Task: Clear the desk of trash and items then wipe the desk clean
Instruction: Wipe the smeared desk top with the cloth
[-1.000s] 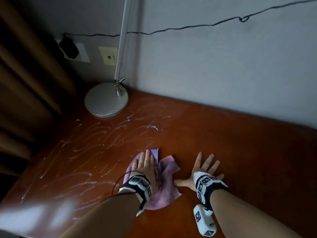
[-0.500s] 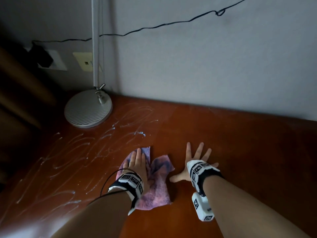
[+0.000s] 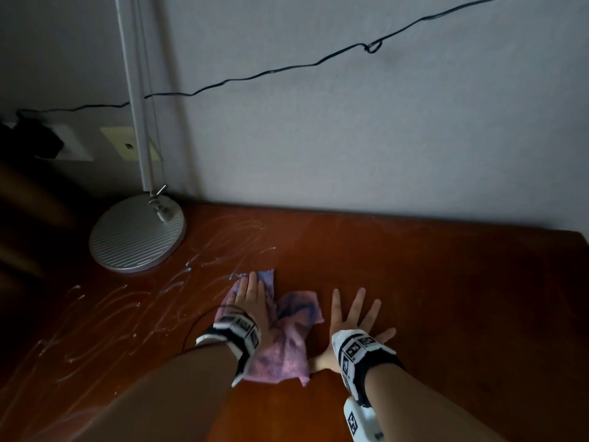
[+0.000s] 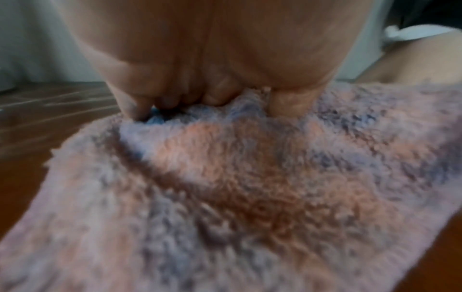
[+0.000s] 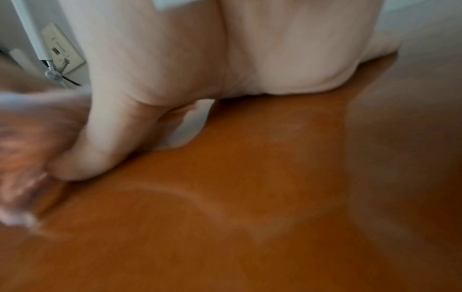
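Observation:
A pink and blue fluffy cloth lies on the reddish-brown desk. My left hand presses flat on the cloth with straight fingers; in the left wrist view the palm bears down on the cloth. My right hand lies flat on the bare wood just right of the cloth, fingers spread, thumb toward the cloth. In the right wrist view the palm rests on the desk. White smear streaks cover the desk's left part.
A silver lamp base with a white pole stands at the back left corner. Behind it are wall sockets and a plug; a black cable runs along the grey wall. The desk's right half is bare wood.
The left hand has pushed the cloth a little farther toward the wall, up to the edge of the streaks. The right hand stays flat beside it. The head view has shifted right.

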`<state>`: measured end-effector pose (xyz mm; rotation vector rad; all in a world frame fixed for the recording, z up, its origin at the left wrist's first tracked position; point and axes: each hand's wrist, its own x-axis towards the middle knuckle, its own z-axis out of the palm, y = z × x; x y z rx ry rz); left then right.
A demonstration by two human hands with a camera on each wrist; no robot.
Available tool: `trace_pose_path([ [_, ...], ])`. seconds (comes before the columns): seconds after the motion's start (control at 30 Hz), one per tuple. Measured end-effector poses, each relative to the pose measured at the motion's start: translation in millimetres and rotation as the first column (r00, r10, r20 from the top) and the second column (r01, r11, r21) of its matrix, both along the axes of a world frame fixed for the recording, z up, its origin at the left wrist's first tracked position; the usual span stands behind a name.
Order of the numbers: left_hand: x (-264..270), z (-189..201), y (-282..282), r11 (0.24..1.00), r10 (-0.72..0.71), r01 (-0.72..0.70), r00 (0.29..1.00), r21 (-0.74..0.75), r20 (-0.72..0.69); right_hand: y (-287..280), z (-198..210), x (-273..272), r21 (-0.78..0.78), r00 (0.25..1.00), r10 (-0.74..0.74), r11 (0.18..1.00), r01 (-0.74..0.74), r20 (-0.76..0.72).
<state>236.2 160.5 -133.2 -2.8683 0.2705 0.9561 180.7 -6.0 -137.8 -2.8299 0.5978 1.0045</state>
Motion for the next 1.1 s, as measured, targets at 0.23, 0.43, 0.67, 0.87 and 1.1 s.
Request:
trace_pose_path([
  [0.23, 41, -15, -21, 0.988, -0.113, 0.111, 0.994, 0.108, 0.009, -6, 5, 3, 0.097, 0.991, 0.047, 0.995, -0.035, -0.128],
  [0.43, 38, -3, -19, 0.988, -0.133, 0.127, 0.989, 0.089, 0.063, -7, 2, 6, 0.118, 0.988, 0.046, 0.993, -0.029, -0.148],
  [0.67, 91, -12, -55, 0.997, -0.077, 0.078, 0.994, -0.009, 0.081, -2, 2, 4, 0.093, 0.991, 0.02, 0.996, -0.008, -0.131],
  [0.87, 59, -27, -42, 0.944, -0.325, 0.32, 0.943, 0.079, 0.076, -2, 3, 4, 0.071, 0.991, 0.037, 0.997, -0.028, -0.126],
  [1.1, 102, -13, -68, 0.971, -0.219, 0.233, 0.956, -0.051, 0.196, -1, -1, 7, 0.035, 0.986, 0.027, 0.999, -0.021, -0.166],
])
